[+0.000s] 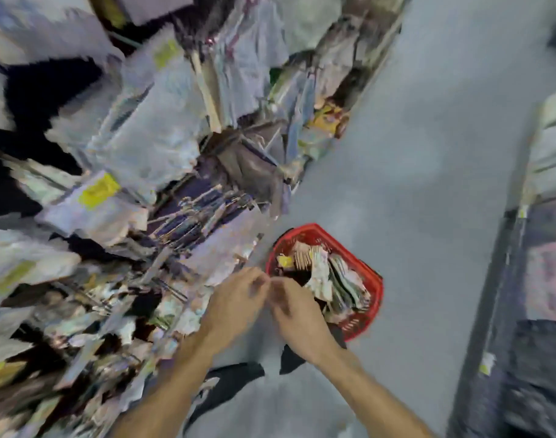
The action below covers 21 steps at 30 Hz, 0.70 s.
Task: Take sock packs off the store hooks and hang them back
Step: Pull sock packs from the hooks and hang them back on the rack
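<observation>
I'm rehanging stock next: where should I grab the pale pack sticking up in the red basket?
Pinch its upper edge, coming from straight above. The pale pack stands higher than the other packs, and the red basket walls close off its sides, so likely only the top is free. Blur hides any hang hole.

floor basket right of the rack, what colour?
The basket is red, with an open lattice wall. It shows best in the head view, the only one.
</observation>
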Tool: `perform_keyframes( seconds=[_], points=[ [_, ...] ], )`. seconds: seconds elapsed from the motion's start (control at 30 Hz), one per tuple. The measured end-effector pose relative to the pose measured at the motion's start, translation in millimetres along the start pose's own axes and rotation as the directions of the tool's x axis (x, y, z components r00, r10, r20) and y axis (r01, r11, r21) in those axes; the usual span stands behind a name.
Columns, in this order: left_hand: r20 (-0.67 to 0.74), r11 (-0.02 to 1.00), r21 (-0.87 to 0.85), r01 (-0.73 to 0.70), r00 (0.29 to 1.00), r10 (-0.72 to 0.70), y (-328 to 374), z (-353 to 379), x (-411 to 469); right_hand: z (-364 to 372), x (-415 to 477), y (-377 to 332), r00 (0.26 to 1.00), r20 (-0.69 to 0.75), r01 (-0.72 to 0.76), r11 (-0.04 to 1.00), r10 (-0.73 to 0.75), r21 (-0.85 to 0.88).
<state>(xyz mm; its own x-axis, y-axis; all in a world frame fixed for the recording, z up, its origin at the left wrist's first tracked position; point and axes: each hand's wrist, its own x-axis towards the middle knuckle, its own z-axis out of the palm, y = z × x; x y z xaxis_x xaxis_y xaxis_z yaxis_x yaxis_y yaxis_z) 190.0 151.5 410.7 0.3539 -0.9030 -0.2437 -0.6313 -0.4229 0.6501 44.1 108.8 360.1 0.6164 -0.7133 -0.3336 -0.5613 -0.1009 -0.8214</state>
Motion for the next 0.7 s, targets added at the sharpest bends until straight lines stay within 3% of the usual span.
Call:
perform_keyframes(
  seconds=[0.07, 0.2, 0.43, 0.6, 0.7],
  points=[
    [0.268, 0.993, 0.014, 0.117, 0.956, -0.116, -18, 64, 23, -12, -6, 59, 0.986, 0.061, -0.155, 0.986, 0.158, -0.056],
    [0.449, 0.963, 0.051, 0.266, 0.855, -0.26, -54, 161, 63, -33, 3, 139, 0.925, 0.119, -0.346, 0.93, 0.36, -0.124],
    [0.456, 0.812, 0.02, 0.583, 0.717, -0.527, -124, 271, 142, -24, 97, 262, 0.862, 0.052, -0.495, 0.859, 0.505, -0.128],
    [0.4, 0.701, -0.035, 0.712, 0.653, -0.643, -183, 343, 205, 14, 181, 344, 0.83, -0.039, -0.556, 0.823, 0.556, -0.115],
    [0.435, 0.641, -0.056, 0.765, 0.596, -0.674, -208, 383, 238, 37, 222, 377, 0.823, -0.095, -0.567, 0.82, 0.56, -0.082]
  ],
)
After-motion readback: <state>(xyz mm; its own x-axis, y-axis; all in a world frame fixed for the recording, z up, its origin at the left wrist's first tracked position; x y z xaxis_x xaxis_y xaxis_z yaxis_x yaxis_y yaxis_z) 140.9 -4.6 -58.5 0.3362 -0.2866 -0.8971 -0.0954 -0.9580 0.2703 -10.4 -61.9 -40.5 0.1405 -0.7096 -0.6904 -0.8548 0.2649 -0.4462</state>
